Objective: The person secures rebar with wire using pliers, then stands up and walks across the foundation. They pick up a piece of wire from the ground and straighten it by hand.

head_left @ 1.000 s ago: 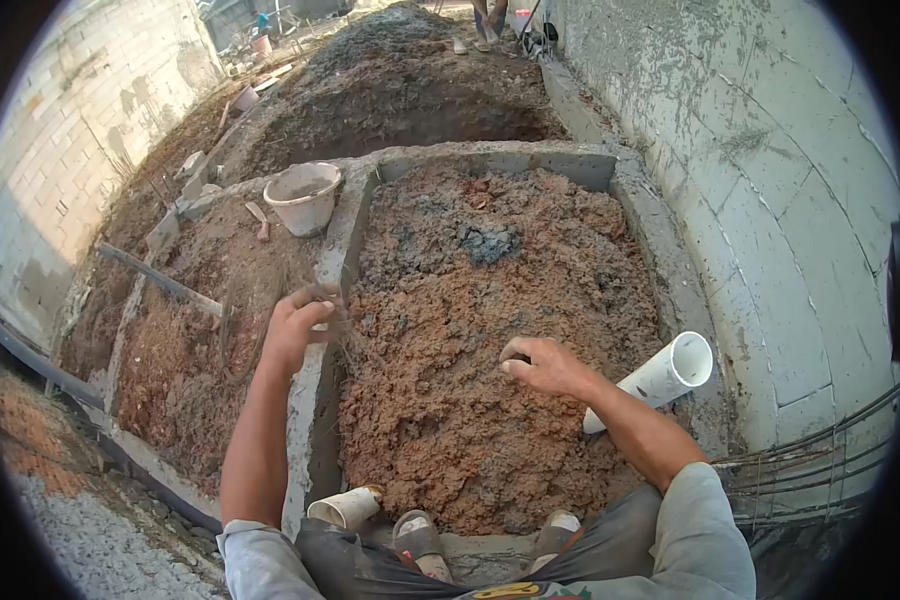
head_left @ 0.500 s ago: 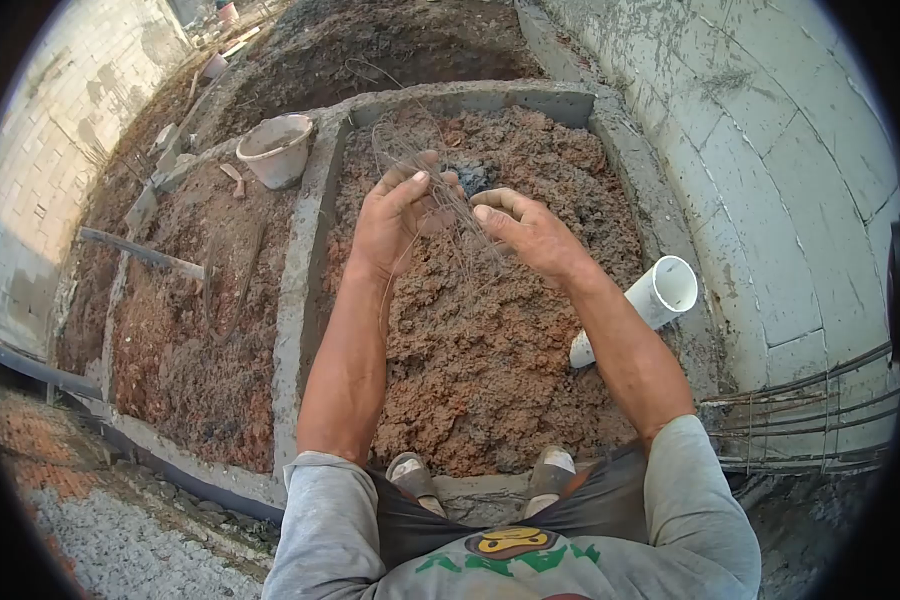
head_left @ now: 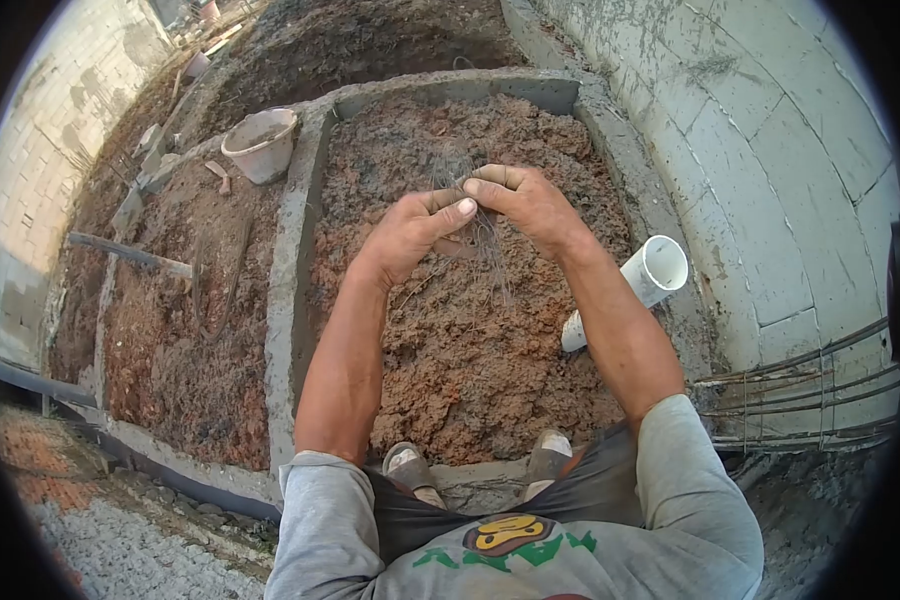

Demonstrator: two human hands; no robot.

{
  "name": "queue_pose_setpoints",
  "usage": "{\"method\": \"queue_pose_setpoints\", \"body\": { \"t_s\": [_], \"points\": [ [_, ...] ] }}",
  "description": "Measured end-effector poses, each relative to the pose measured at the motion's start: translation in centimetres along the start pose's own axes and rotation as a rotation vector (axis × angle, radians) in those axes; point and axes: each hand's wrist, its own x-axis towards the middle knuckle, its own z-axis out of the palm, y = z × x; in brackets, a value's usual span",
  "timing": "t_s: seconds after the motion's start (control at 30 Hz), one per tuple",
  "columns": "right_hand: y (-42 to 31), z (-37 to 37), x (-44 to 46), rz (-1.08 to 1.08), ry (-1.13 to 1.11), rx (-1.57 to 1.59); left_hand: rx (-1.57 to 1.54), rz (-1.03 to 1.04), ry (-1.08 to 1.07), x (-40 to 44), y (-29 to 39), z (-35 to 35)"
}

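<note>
A tangled bundle of thin wire (head_left: 488, 248) hangs between my two hands, above the reddish-brown soil. My left hand (head_left: 420, 228) pinches it with thumb and forefinger. Touching it fingertip to fingertip, my right hand (head_left: 522, 205) is also closed on the wire. Loose strands stick up past the fingers and trail down below them. The strands are too fine to follow one by one against the soil.
A white plastic pipe (head_left: 642, 283) slants out of the soil by my right forearm. Concrete beams (head_left: 288, 270) frame the soil bed. A mortar-stained bucket (head_left: 261, 146) stands at left. Steel bars (head_left: 800, 400) jut out at right, beside a block wall (head_left: 760, 150).
My hands have come together, the left moving right and down, so the fingertips now meet on the wire. The wire loops that spread above the left hand are now gathered lower.
</note>
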Motion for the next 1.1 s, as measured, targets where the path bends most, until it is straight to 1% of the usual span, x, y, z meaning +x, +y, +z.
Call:
{"method": "queue_pose_setpoints", "body": {
  "t_s": [0.03,0.07,0.1,0.13,0.2,0.3,0.37,0.4,0.47,0.53,0.57,0.6,0.63,0.67,0.73,0.77,0.8,0.87,0.9,0.93,0.97,1.0,1.03,1.07,1.1],
  "points": [
    [0.5,0.3,0.1,-0.028,0.070,-0.061,-0.004,-0.014,-0.004,0.1,0.0,0.1],
    [1.0,0.6,-0.1,-0.006,0.071,-0.052,0.153,-0.054,0.041,0.4,-0.2,0.1],
    [0.5,0.9,-0.4,0.016,0.130,-0.086,0.309,-0.087,0.085,0.5,-0.5,0.1],
    [0.2,1.0,-0.3,0.030,0.188,-0.125,0.302,-0.096,0.084,0.6,-0.9,0.3],
    [0.2,1.0,-0.2,0.023,0.222,-0.174,0.491,0.053,0.278,0.7,-1.4,0.9],
    [-0.4,0.6,-0.5,0.008,0.199,-0.168,0.400,0.086,0.267,1.0,-2.4,1.0],
    [-0.5,0.4,-0.5,0.056,0.147,-0.325,0.361,0.101,0.253,1.2,-2.7,1.0],
    [-0.3,0.4,-0.5,0.060,0.148,-0.325,0.298,0.084,0.230,1.3,-2.8,0.9],
    [0.2,0.5,-0.5,-0.020,0.192,-0.459,0.233,0.064,0.212,1.1,-2.9,0.8],
    [0.0,0.4,-0.7,-0.040,0.196,-0.500,0.206,0.028,0.208,0.7,-1.9,0.9],
    [-0.2,0.2,-0.8,-0.059,0.202,-0.542,0.209,0.031,0.207,0.7,-1.8,0.7],
    [-0.4,-0.1,-0.8,-0.061,0.205,-0.541,0.289,0.017,0.187,0.8,-1.7,0.5],
    [-0.6,-0.7,-0.7,-0.021,0.136,-0.557,0.369,0.001,0.167,0.7,-1.6,0.3],
    [-0.6,-1.1,-0.6,0.021,0.065,-0.571,0.370,0.001,0.166,0.7,-1.3,0.1],
    [-0.3,-1.6,-0.5,0.015,0.071,-0.548,0.287,-0.115,0.130,0.3,-0.2,-0.1],
    [-0.2,-1.8,-0.4,0.009,0.078,-0.525,0.290,-0.114,0.128,0.2,-0.2,-0.3],
    [0.0,-2.0,-0.4,0.007,0.083,-0.525,0.272,-0.089,0.120,0.2,-0.3,-0.5],
    [0.3,-2.3,-0.2,0.092,0.011,-0.337,0.255,-0.057,0.112,0.2,-0.4,-0.4],
    [0.4,-2.1,-0.4,0.090,0.011,-0.338,0.180,-0.022,0.172,0.1,-0.5,-0.3],
    [0.5,-1.6,-0.8,0.044,-0.015,-0.192,0.106,0.013,0.233,0.0,-0.6,-0.4],
    [0.5,-1.2,-1.1,-0.003,-0.040,-0.044,0.112,0.015,0.235,0.2,-0.8,-0.6],
    [0.5,-1.1,-1.2,-0.009,-0.041,-0.038,0.052,0.051,0.273,0.3,-1.0,-0.8],
    [0.5,-1.1,-1.3,0.073,-0.096,-0.041,-0.009,0.087,0.311,0.3,-1.1,-1.1],
    [0.5,-1.1,-1.3,0.156,-0.150,-0.045,-0.003,0.089,0.314,0.4,-1.3,-1.2],
    [1.1,-1.0,-1.0,0.187,-0.226,0.039,-0.004,0.082,0.293,0.4,-1.2,-1.2]
  ]
}}
